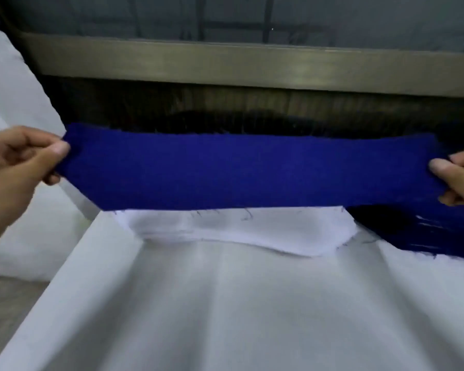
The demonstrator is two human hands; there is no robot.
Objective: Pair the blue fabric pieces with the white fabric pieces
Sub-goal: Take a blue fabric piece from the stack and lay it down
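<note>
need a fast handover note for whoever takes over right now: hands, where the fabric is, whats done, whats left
Left hand: pinches the left end of the long blue fabric strip.
Right hand: pinches its right end.
The strip is stretched flat between them, over the far edge of the white fabric piece lying on the white cloth-covered table.
More blue fabric lies at the right.
Done: strip lifted and spread.
Left: probably lay it onto the white piece, edges matched, then pair the rest.
</note>
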